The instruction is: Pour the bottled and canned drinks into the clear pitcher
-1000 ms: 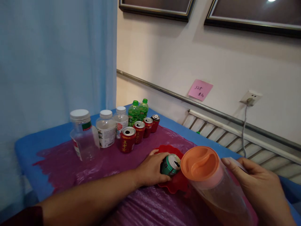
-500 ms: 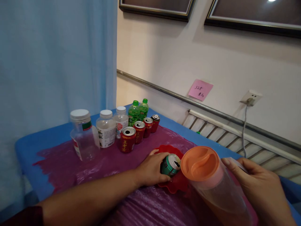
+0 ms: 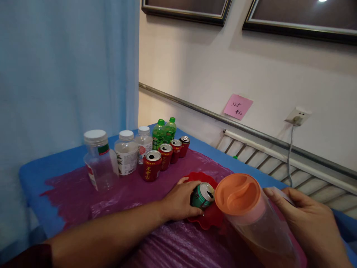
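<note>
Green can in your left hand, pitcher in your right

Your left hand (image 3: 182, 201) is closed around the side of the green can (image 3: 200, 201), opened only as wide as the can's body, with your thumb on the near side and your forefinger along the upper side. You have the can tilted, its holed top leaning to the right, above the red dish (image 3: 208, 221) with the wavy rim; whether its base touches the dish is hidden.

Your right hand (image 3: 309, 219) grasps the clear pitcher (image 3: 259, 238) at its handle, thumb on top and fingers curled round behind. You have it tipped so that its orange lid (image 3: 237, 193) faces the can. Lid and can top sit side by side in your view; you cannot tell whether they touch.

Under all this, purple plastic sheet (image 3: 75, 193) covers much of the blue table (image 3: 39, 167). Beyond your left hand, four red cans (image 3: 152, 169) stand upright in a row running toward the table's far corner. Two green bottles (image 3: 159, 136) stand near that corner, and two white-capped bottles (image 3: 126, 160) and a clear jar (image 3: 103, 173) follow toward the left corner.
</note>
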Action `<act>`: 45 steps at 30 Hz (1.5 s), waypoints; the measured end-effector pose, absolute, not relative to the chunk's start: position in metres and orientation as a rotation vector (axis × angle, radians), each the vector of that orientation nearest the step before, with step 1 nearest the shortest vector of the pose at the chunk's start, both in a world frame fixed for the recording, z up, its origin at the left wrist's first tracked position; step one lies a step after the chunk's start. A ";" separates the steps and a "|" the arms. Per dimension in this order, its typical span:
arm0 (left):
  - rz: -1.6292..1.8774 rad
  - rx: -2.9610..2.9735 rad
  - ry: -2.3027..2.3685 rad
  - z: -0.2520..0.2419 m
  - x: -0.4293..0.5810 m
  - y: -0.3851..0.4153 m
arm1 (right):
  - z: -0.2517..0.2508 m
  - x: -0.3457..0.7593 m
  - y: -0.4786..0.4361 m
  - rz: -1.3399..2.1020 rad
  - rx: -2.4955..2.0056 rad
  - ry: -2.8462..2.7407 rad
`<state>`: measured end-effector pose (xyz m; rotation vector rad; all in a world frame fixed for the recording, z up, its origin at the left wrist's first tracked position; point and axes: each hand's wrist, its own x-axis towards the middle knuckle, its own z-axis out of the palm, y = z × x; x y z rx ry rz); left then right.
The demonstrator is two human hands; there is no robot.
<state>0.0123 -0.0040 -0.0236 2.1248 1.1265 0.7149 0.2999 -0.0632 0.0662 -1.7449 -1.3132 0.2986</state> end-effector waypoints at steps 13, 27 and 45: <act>0.711 2.139 1.119 -0.025 0.011 -0.002 | 0.068 0.302 -0.062 0.268 -1.677 -1.355; 0.711 2.139 1.110 -0.026 0.011 -0.002 | 0.064 0.307 -0.061 0.282 -1.795 -1.329; 0.708 2.141 1.104 -0.025 0.013 -0.002 | 0.067 0.300 -0.064 0.258 -1.746 -1.311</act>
